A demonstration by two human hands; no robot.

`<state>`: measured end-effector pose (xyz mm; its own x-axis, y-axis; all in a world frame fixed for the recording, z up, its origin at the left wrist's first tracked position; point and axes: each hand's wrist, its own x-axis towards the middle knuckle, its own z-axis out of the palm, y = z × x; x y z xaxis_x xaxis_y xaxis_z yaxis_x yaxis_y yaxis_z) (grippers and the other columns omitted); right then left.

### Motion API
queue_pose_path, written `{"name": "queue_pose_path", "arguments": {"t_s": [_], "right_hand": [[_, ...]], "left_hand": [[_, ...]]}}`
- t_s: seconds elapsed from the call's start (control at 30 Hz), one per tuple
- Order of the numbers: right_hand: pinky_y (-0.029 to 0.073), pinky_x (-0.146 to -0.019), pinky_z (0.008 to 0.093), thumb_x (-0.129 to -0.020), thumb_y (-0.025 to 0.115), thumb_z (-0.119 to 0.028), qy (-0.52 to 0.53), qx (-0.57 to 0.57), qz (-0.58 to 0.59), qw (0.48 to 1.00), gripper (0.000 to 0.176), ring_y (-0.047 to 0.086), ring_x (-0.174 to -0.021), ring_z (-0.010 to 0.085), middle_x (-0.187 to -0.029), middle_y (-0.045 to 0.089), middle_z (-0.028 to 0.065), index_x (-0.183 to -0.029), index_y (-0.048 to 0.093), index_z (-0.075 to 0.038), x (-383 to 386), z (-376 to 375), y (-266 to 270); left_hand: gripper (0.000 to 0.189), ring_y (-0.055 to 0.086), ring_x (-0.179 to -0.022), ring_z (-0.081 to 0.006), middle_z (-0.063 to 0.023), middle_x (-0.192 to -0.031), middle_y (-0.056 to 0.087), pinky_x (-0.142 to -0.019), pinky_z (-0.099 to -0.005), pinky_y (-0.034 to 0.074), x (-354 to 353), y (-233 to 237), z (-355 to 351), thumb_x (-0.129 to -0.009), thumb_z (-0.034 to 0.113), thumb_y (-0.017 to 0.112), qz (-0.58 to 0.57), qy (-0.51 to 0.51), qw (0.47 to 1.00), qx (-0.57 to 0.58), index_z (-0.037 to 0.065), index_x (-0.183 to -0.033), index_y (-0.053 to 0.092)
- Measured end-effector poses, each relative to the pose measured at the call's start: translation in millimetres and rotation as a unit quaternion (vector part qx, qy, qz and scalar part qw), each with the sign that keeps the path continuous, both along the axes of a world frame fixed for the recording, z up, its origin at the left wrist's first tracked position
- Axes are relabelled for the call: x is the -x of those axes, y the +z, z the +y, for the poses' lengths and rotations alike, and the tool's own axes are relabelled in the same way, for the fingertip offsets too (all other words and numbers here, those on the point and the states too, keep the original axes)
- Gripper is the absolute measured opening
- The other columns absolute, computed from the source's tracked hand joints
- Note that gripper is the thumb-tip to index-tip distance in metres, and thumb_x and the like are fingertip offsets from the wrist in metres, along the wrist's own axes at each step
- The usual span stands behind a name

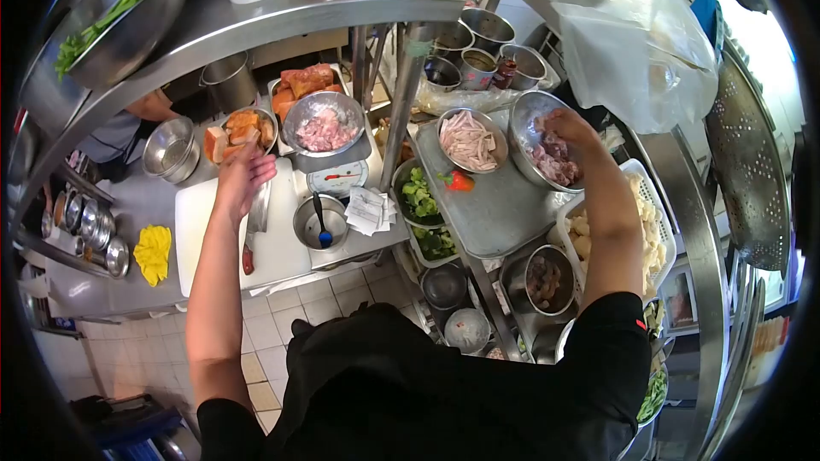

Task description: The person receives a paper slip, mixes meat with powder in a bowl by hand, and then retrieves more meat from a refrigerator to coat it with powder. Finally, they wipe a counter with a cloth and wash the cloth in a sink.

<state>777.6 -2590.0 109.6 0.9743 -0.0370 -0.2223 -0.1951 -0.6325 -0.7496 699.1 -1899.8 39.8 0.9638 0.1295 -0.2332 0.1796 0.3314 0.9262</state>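
My left hand (248,177) hovers above the white cutting board (201,230), palm turned up and fingers stretched out, holding nothing. Under it lies a knife (250,248) with a brown handle, partly hidden by the hand. Just beyond the fingertips is a bowl of orange-brown meat chunks (245,125). Off to the right, my right hand (571,130) reaches over the rim of a metal bowl (523,119) with dark raw meat pieces (555,162) inside. Its fingers are curled down into the bowl, and what they grip cannot be made out.
Near the right hand stand a bowl of pale meat strips (468,141), a red pepper piece (457,180) and a white basket (666,230). Between the hands are a scale (338,177) and a pot (307,226). A steel shelf (359,10) and post (401,102) cross overhead.
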Motion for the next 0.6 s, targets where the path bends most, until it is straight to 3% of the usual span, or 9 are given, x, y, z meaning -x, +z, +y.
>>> {"name": "queue_pose_path", "arguments": {"t_s": [0.03,0.1,0.17,0.23,0.33,0.4,0.5,0.53,0.6], "right_hand": [[0.041,-0.046,0.0256,-0.086,0.069,-0.016,0.046,-0.092,0.038,0.994,0.023,0.055,-0.055,0.0089,-0.069,0.06,0.001,-0.105,0.068,-0.003,4.7,2.7,3.7],[0.037,-0.042,0.0229,-0.088,0.068,-0.016,-0.031,-0.1,0.009,0.994,0.021,0.05,-0.051,0.0069,-0.068,0.056,-0.0025,-0.106,0.068,-0.004,3.1,-16.0,-3.0],[0.032,-0.039,0.0203,-0.091,0.066,-0.021,0.037,-0.038,-0.027,0.998,0.019,0.044,-0.047,0.0041,-0.066,0.053,-0.0049,-0.105,0.067,-0.007,-5.5,-40.7,4.4],[0.031,-0.038,0.0223,-0.097,0.061,-0.031,-0.073,0.006,-0.036,0.997,0.024,0.043,-0.044,0.0054,-0.068,0.056,-0.0044,-0.096,0.066,-0.008,16.8,-6.0,48.7],[0.027,-0.038,0.0202,-0.095,0.059,-0.029,-0.051,-0.1,-0.043,0.993,0.022,0.035,-0.044,0.0031,-0.066,0.047,-0.0068,-0.101,0.062,-0.008,51.1,47.6,95.7],[0.034,-0.045,0.019,-0.094,0.058,-0.025,0.092,-0.18,-0.054,0.978,0.024,0.044,-0.054,0.0026,-0.075,0.051,-0.0046,-0.109,0.06,-0.007,74.5,86.1,121.3],[0.04,-0.054,0.0186,-0.092,0.06,-0.021,0.152,-0.168,-0.047,0.973,0.029,0.051,-0.069,0.0037,-0.084,0.055,-0.0018,-0.116,0.058,-0.006,103.3,151.2,143.7],[0.045,-0.061,0.0211,-0.089,0.065,-0.02,0.194,-0.145,-0.053,0.969,0.035,0.054,-0.075,0.0074,-0.097,0.058,0.0004,-0.12,0.058,-0.006,103.0,163.9,141.7],[0.048,-0.066,0.0229,-0.09,0.065,-0.017,0.269,-0.135,-0.037,0.953,0.033,0.055,-0.078,0.0079,-0.091,0.056,-0.0007,-0.12,0.058,-0.007,108.9,213.5,141.0]], "left_hand": [[0.038,0.068,-0.079,-0.0212,-0.019,-0.095,0.068,-0.076,-0.0324,0.06,-4.1,-2.7,-3.1,-0.098,0.037,0.062,0.004,0.007,1.0,0.0,-0.001,-0.102,0.056],[0.037,0.068,-0.08,-0.0215,-0.0191,-0.096,0.068,-0.076,-0.0328,0.061,-11.3,-5.8,-6.8,-0.099,0.035,0.061,-0.008,-0.028,1.0,-0.005,-0.002,-0.102,0.056],[0.036,0.069,-0.08,-0.0219,-0.0182,-0.095,0.068,-0.074,-0.0324,0.061,-15.3,-1.3,-15.4,-0.099,0.034,0.06,-0.002,-0.031,0.999,-0.015,-0.001,-0.102,0.056],[0.033,0.069,-0.083,-0.0227,-0.0189,-0.096,0.068,-0.077,-0.0343,0.061,-21.1,-0.4,-19.2,-0.1,0.033,0.058,0.006,-0.034,0.999,-0.02,0.0,-0.102,0.054],[0.032,0.07,-0.076,-0.0234,-0.0187,-0.093,0.068,-0.07,-0.0327,0.062,-28.6,-0.6,-24.7,-0.099,0.031,0.06,0.018,-0.014,1.0,-0.02,-0.001,-0.099,0.054],[0.032,0.07,-0.076,-0.0237,-0.019,-0.093,0.068,-0.07,-0.0331,0.062,-34.3,-4.6,-22.5,-0.099,0.031,0.06,0.022,-0.011,0.999,-0.023,0.0,-0.098,0.054],[0.032,0.07,-0.076,-0.0239,-0.019,-0.092,0.067,-0.07,-0.0337,0.062,-35.4,-3.1,-20.7,-0.099,0.03,0.06,0.019,-0.012,0.999,-0.028,0.0,-0.094,0.052],[0.031,0.07,-0.075,-0.0238,-0.0187,-0.092,0.067,-0.069,-0.0337,0.062,-36.4,-3.6,-20.1,-0.099,0.03,0.06,0.024,-0.01,0.999,-0.031,0.0,-0.094,0.052],[0.031,0.07,-0.075,-0.0238,-0.0185,-0.091,0.067,-0.069,-0.0336,0.062,-38.9,-5.1,-18.8,-0.099,0.029,0.06,0.025,-0.007,0.999,-0.035,0.0,-0.095,0.053]]}}
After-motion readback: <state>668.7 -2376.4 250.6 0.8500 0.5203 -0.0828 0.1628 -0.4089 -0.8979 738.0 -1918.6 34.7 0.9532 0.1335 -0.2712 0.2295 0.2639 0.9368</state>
